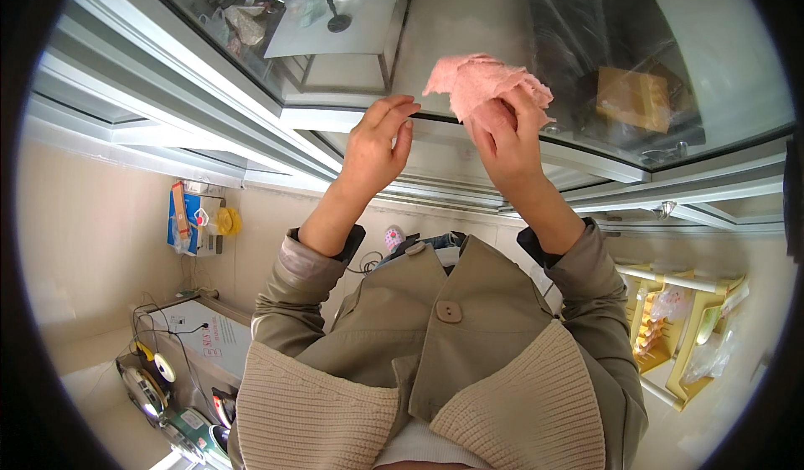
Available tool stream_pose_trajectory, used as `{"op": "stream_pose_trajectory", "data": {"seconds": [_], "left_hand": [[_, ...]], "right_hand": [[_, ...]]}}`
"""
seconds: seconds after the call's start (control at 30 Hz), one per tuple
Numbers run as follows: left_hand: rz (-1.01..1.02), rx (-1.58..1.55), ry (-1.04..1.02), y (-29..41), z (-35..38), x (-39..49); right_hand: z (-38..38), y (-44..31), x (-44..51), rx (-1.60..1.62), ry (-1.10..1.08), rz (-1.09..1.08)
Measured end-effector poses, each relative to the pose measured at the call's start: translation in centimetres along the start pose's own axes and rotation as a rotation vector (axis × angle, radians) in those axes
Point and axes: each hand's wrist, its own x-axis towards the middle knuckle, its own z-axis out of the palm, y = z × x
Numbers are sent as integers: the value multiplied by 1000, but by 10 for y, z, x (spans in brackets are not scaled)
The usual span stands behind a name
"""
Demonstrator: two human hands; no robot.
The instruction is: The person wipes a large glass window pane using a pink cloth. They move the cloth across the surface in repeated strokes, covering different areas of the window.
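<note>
My right hand [505, 137] holds a crumpled pink cloth [480, 83] up against or just in front of the glass pane [465, 24] of a framed sliding door or window. Some of its fingers are hidden under the cloth's folds. To the left of it, my left hand [380, 143] is raised near the pale metal frame [326, 120], fingers slightly bent and apart, holding nothing. Whether its fingertips touch the frame or glass I cannot tell.
Beyond the glass stand a table [352, 36] and a cardboard box [632, 98]. A yellow rack [678, 344] with bagged items is at the right. At the left are a blue box [182, 218] and a counter [207, 344] with cords and cookware. A door handle [664, 210] juts out at the right.
</note>
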Motion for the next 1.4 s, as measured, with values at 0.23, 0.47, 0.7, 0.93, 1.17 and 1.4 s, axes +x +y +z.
{"op": "stream_pose_trajectory", "data": {"seconds": [0.23, 0.47, 0.7, 0.93, 1.17, 1.4], "left_hand": [[-93, 37, 25, -18, -18, -17], [-146, 61, 52, -27, -40, -31], [-227, 82, 83, -42, -59, -46], [-343, 4, 114, -53, -78, -59], [-363, 35, 246, -72, -90, -70], [-352, 16, 280, -81, -102, -68]], "right_hand": [[41, -23, -1, 326, -214, 196], [66, -39, 29, 196, -52, -26], [108, -54, 31, 213, -128, -84], [131, -78, 62, 226, -174, -126], [179, -94, 68, 339, -213, -110], [184, -96, 85, 283, -201, -224]]}}
